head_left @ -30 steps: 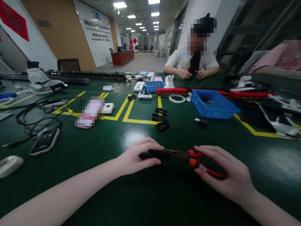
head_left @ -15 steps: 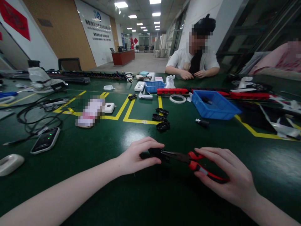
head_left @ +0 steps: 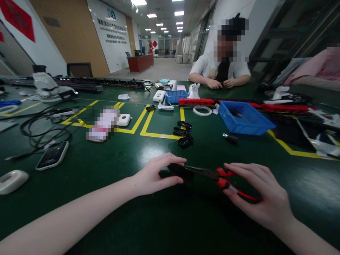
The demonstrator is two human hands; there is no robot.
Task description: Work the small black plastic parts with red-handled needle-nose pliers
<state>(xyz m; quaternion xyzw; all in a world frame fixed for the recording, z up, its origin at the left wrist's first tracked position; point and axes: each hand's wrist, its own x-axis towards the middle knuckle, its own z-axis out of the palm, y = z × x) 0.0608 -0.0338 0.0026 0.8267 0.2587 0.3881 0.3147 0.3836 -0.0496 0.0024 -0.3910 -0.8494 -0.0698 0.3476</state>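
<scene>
Between thumb and fingers, my left hand [head_left: 160, 174] grips a small black part [head_left: 182, 172] just above the green table; its exact kind is too dark to make out. Red-handled long-nose pliers [head_left: 221, 177] are in my right hand [head_left: 261, 191], thumb on one handle and fingers on the other. The pliers' jaws point left, and their tip lies at the upper right end of the black part; whether it touches cannot be told. Beyond my hands, several similar-looking black parts [head_left: 185, 131] lie in a short column. A black cylinder with a silvery end [head_left: 230, 138] lies right of them.
A blue bin [head_left: 245, 122] with dark pieces inside stands at the right, before a red strip [head_left: 196, 102]. At left are a phone [head_left: 104, 124], a black-screened device [head_left: 52, 155] and cables [head_left: 42, 129]. Another person [head_left: 220, 67] sits across the table [head_left: 127, 219].
The pliers' jaws have drawn slightly right and up; their tip now shows at the black part's upper edge instead of over it. The whole view has shifted a little.
</scene>
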